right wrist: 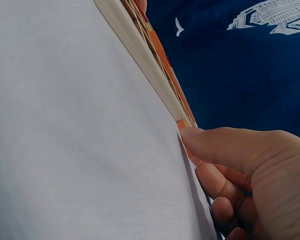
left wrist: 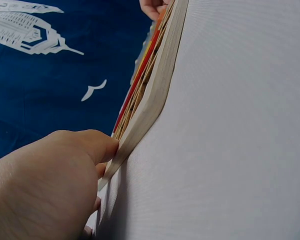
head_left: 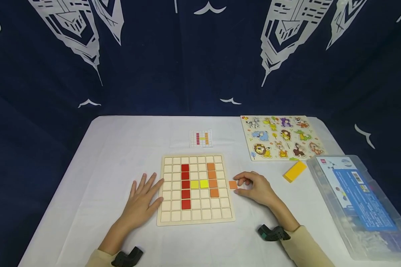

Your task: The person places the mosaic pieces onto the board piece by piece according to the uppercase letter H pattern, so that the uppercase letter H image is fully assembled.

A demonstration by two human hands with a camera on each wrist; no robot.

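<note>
A wooden grid board [head_left: 199, 224] lies on the white table in the head view. It holds a column of several red tiles [head_left: 185, 184], a column of several orange tiles [head_left: 212, 183] and two yellow tiles [head_left: 199, 184] between them. Just off the board's right edge, my right hand [head_left: 255, 188] pinches a loose orange square tile [head_left: 232, 184] between thumb and index finger; the right wrist view has the thumb [right wrist: 225, 147] on this tile. My left hand [head_left: 141, 204] lies with fingers spread, its index finger and thumb touching the board's left edge.
Behind the board lies a small pattern card [head_left: 201, 138] with red, yellow and orange squares. An animal puzzle board [head_left: 282, 139] sits at the back right, with a yellow block [head_left: 294, 171] in front. A clear plastic case [head_left: 364, 207] stands along the table's right side.
</note>
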